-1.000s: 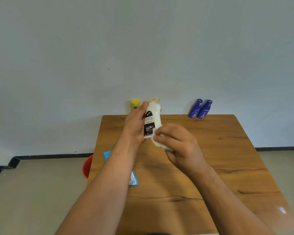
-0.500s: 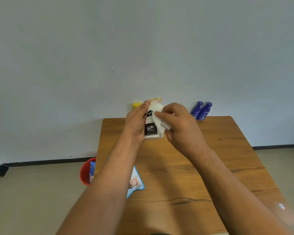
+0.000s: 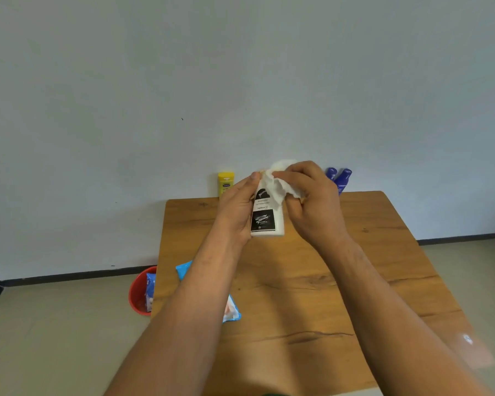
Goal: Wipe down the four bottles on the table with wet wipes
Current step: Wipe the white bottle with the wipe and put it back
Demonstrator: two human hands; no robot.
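My left hand [image 3: 236,207] grips a white bottle [image 3: 267,218] with a black label, held upright above the wooden table [image 3: 312,281]. My right hand [image 3: 312,201] holds a white wet wipe [image 3: 280,184] bunched over the bottle's top, hiding its cap. A yellow bottle [image 3: 225,182] stands at the table's far edge on the left. Two blue bottles [image 3: 340,178] stand side by side at the far edge, partly hidden behind my right hand.
A blue wet-wipe pack [image 3: 232,310] lies on the table's left side, mostly under my left forearm. A red bin [image 3: 139,292] with wrappers in it sits on the floor by the table's left edge. A pale wall rises behind the table.
My right hand has moved the wipe up from the bottle's lower side to its top. My left hand has kept holding the bottle.
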